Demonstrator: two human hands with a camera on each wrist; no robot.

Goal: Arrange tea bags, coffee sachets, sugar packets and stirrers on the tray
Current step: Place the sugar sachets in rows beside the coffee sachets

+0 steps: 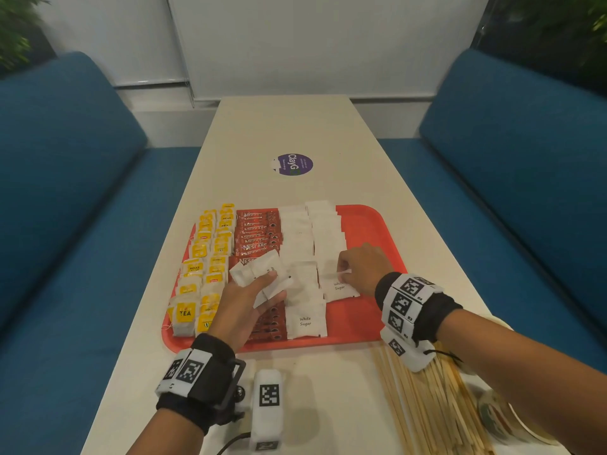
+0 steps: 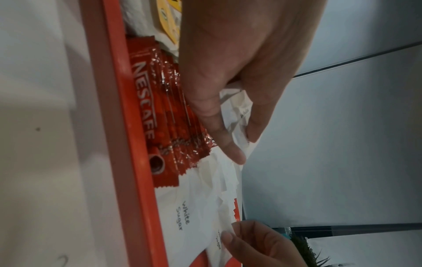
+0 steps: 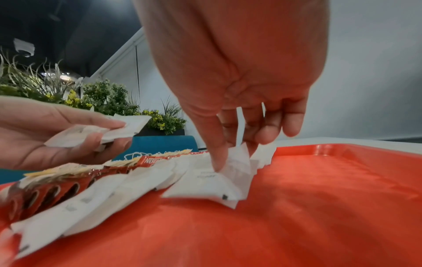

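The red tray (image 1: 377, 231) carries yellow tea bags (image 1: 203, 267) on its left, red coffee sachets (image 1: 259, 234) beside them, then columns of white sugar packets (image 1: 312, 234). My left hand (image 1: 274, 285) hovers over the coffee sachets (image 2: 164, 112) and grips a small bunch of sugar packets (image 1: 256, 270) between thumb and fingers. My right hand (image 1: 343, 270) pinches the far edge of one sugar packet (image 1: 340, 285) lying on the tray; its thumb (image 3: 217, 162) presses that packet (image 3: 205, 184). Wooden stirrers (image 1: 427, 405) lie on the table at the lower right.
The tray's right third (image 3: 319, 198) is bare red. A purple round sticker (image 1: 295, 164) is on the table beyond the tray. A paper cup (image 1: 502, 418) lies past the stirrers. Blue sofas (image 1: 65, 192) flank the narrow table.
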